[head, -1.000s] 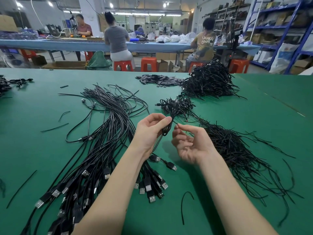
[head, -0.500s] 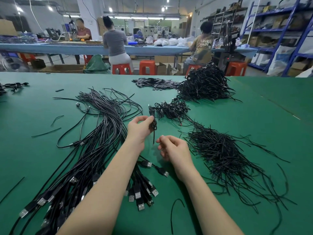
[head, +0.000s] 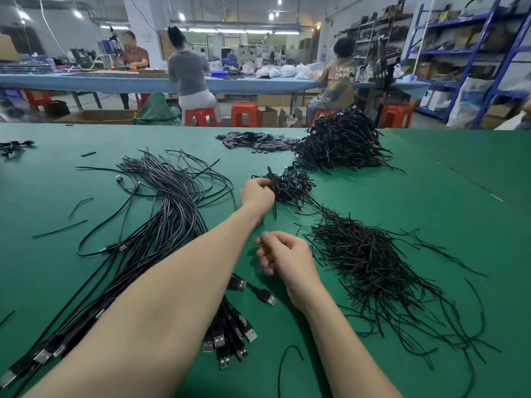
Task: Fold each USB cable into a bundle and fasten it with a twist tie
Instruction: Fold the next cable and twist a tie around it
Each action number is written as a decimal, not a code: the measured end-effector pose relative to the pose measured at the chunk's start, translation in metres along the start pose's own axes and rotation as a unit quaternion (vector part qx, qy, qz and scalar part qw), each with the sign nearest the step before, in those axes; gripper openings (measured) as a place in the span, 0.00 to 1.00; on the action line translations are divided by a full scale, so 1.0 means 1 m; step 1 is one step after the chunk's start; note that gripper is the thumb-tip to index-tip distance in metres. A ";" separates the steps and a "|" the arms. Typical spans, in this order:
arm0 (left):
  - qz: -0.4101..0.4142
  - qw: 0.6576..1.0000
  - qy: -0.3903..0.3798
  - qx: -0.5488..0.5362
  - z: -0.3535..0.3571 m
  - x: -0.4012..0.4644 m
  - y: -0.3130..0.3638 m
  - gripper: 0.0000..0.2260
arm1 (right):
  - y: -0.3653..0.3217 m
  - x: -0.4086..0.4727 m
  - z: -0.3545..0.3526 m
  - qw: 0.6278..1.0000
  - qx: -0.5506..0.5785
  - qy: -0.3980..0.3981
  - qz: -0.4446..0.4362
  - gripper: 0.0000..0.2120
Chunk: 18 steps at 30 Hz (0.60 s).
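On the green felt-covered table (head: 431,196), left hand (head: 256,194) reaching forward, fingers closed around a tied black cable bundle (head: 273,182) at the edge of the small heap of finished bundles (head: 296,183). Nearer, right hand (head: 287,258) loosely curled and holding nothing visible, just beside the loose pile of thin black twist ties (head: 373,265). Left of both arms, long spread of unbundled black USB cables (head: 161,214) with silver plugs.

Left hand (head: 256,193) at small bundle pile (head: 290,183), right hand (head: 287,255) curled
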<state>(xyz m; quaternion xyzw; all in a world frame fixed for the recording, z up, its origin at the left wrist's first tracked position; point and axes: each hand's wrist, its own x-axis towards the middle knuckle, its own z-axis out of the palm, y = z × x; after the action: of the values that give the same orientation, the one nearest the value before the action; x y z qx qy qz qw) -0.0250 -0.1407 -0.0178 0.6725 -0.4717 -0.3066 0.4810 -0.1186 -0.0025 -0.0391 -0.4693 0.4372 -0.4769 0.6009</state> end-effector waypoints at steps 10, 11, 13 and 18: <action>0.021 0.985 -0.132 -0.113 -0.078 -0.074 0.001 0.08 | -0.002 -0.001 -0.001 1.000 -0.013 -0.015 -0.009 0.11; 0.021 0.978 -0.167 -0.123 -0.086 -0.086 -0.001 0.08 | -0.002 -0.001 -0.002 1.000 -0.019 -0.023 -0.006 0.11; 0.030 0.972 -0.199 -0.125 -0.096 -0.104 -0.009 0.09 | -0.003 -0.002 -0.002 0.998 -0.043 -0.048 0.002 0.11; 0.063 0.983 -0.166 -0.036 -0.096 -0.111 -0.019 0.11 | -0.026 -0.007 -0.015 0.936 -0.310 -0.164 0.023 0.06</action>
<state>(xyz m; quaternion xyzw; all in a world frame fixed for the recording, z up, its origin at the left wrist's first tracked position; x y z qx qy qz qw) 0.0238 -0.0014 -0.0063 0.5632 -0.5751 -0.4002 0.4382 -0.1383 -0.0006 -0.0154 -0.6935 0.4697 -0.2206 0.4999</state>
